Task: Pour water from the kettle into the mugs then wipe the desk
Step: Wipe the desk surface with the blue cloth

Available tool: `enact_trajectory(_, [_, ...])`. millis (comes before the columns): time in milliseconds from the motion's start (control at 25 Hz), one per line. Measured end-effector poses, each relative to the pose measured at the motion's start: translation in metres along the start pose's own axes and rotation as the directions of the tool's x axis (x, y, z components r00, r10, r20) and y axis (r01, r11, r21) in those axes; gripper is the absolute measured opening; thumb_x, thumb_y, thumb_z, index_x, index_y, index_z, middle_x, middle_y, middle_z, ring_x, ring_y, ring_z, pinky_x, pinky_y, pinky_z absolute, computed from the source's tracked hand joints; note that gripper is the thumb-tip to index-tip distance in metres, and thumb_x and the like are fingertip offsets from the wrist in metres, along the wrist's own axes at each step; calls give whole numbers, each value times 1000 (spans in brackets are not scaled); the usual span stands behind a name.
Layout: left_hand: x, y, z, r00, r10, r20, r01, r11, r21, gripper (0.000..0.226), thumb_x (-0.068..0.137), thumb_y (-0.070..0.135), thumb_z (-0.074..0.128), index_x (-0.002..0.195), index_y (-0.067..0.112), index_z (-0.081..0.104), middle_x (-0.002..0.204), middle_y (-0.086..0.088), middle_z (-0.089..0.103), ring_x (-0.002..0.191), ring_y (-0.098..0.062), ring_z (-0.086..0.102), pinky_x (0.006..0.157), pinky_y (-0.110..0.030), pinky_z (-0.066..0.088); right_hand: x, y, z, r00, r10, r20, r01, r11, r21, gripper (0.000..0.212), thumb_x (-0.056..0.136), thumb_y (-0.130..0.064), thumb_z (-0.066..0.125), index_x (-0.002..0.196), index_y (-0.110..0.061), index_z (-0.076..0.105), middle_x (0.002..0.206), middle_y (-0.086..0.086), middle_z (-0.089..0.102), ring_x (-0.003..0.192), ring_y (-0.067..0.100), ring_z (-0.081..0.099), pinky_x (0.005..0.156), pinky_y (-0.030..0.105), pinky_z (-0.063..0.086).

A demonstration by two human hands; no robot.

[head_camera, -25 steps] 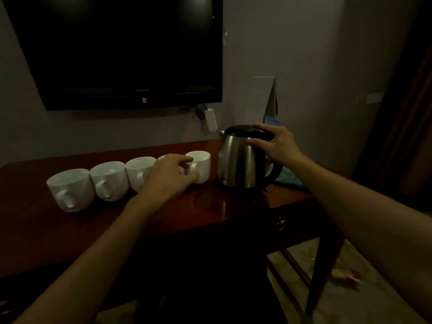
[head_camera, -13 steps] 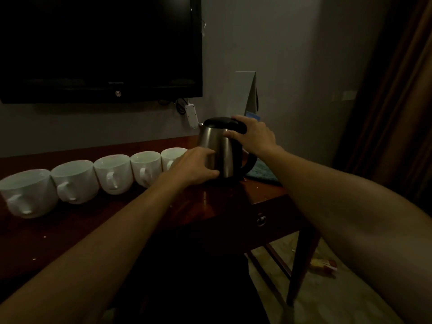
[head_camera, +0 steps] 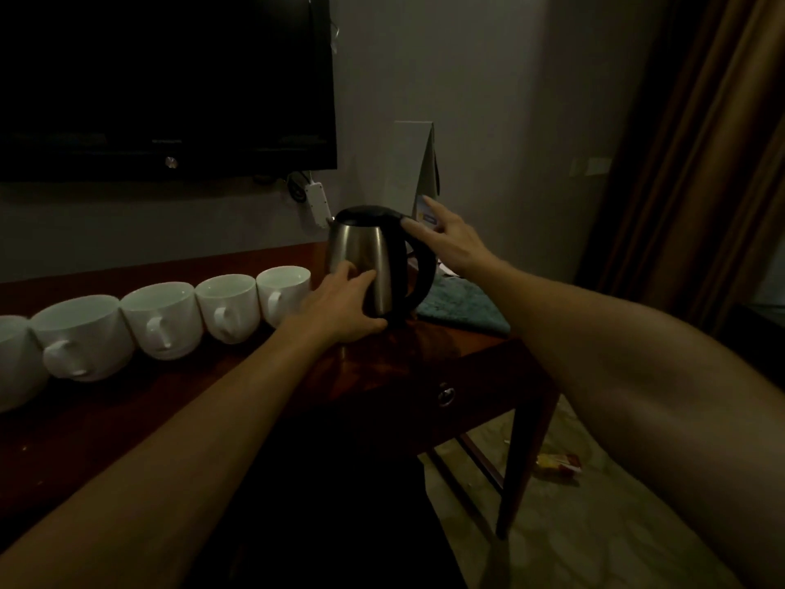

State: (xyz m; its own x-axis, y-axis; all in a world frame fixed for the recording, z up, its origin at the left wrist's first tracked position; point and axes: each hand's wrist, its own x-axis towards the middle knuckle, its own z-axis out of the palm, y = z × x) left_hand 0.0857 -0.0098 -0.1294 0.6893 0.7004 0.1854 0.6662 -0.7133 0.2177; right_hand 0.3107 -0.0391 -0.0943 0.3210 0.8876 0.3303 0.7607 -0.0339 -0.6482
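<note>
White mugs (head_camera: 227, 306) stand rowed left of the steel kettle (head_camera: 368, 261), contents indiscernible. Left hand (head_camera: 340, 308) presses spread fingers against its body; right hand (head_camera: 450, 242), fingers extended, touches its black handle.

No legible text; television (head_camera: 161, 78) logo unreadable.

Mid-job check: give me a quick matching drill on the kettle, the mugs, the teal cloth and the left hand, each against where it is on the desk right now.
Things:
1. kettle
2. mugs
3. teal cloth
4. left hand

Places:
A. lying flat on the desk, on the kettle's right
B. in a row on the kettle's left
C. against the lower steel body of the kettle
D. upright near the desk's right end, with the right hand at its handle

Pairs: 1-D, 2-B, 3-A, 4-C
</note>
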Motion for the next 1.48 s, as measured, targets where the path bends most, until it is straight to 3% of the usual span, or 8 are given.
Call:
enact_trajectory(160, [4, 8, 9, 1000, 2, -14, -1, 1000, 22, 88, 86, 52, 69, 157, 26, 23, 154, -6, 20, 137, -30, 35, 106, -45, 43, -19, 44, -2, 995, 96, -34, -93, 992, 87, 59, 98, -60, 43, 139, -20, 56, 145, 8, 54, 133, 31, 48, 109, 47, 40])
enact_trajectory(280, [12, 9, 12, 1000, -27, -9, 27, 998, 55, 89, 86, 53, 68, 157, 27, 23, 156, -6, 19, 139, -30, 34, 107, -46, 43, -27, 63, 4, 987, 159, 23, -159, 987, 7, 58, 98, -60, 41, 135, -19, 60, 133, 11, 59, 115, 32, 57, 93, 43, 48])
enact_trajectory(400, [19, 14, 13, 997, -70, 21, 69, 996, 57, 88, 86, 54, 68, 157, 25, 24, 155, -7, 22, 136, -31, 39, 107, -49, 43, -27, 84, 8, 951, 242, 191, -185, 944, -272, 67, 86, -65, 56, 139, -25, 56, 134, 10, 57, 115, 29, 55, 93, 38, 47])
enact_trajectory(560, [15, 51, 36, 995, 7, -97, -1, 998, 70, 54, 87, 52, 63, 132, 22, 54, 131, -3, 51, 115, -21, 53, 89, -37, 47, -20, 103, 11, 919, 285, 271, -139, 880, -454, 89, 72, -76, 57, 149, -34, 39, 150, 8, 43, 131, 33, 42, 108, 48, 39])
enact_trajectory(720, [41, 80, 62, 986, 155, 55, -149, 983, -109, 47, 91, 40, 60, 133, 19, 55, 139, -5, 52, 120, -22, 53, 101, -41, 47, -15, 115, 4, 932, 257, 257, -101, 862, -496, 72, 90, -63, 46, 154, -38, 26, 160, 12, 29, 140, 37, 33, 112, 47, 28])
enact_trajectory(1000, [94, 92, 93, 947, 43, 319, -75, 993, 88, 62, 103, 40, 36, 159, 18, 20, 167, -5, 16, 152, -25, 21, 121, -48, 25, -23, 146, 5, 892, 289, 348, -74, 852, -519, 64, 94, -60, 35, 153, -39, 26, 164, 5, 20, 148, 30, 23, 119, 50, 20])
enact_trajectory(1320, [66, 103, 81, 930, -45, 365, -29, 981, 194, 64, 98, 57, 28, 149, 22, 40, 152, -11, 43, 136, -31, 43, 110, -54, 32, -56, 129, 0, 883, 271, 382, -55, 870, -489, 57, 100, -52, 37, 154, -38, 25, 162, 6, 21, 147, 30, 24, 118, 47, 21])
enact_trajectory(1480, [30, 100, 75, 941, -57, 333, -8, 982, 191, 62, 100, 54, 30, 149, 19, 41, 153, -11, 43, 138, -30, 42, 111, -53, 30, -79, 107, 10, 891, 238, 386, -31, 881, -472, 55, 102, -47, 38, 155, -36, 26, 164, 7, 17, 149, 30, 20, 120, 47, 18])
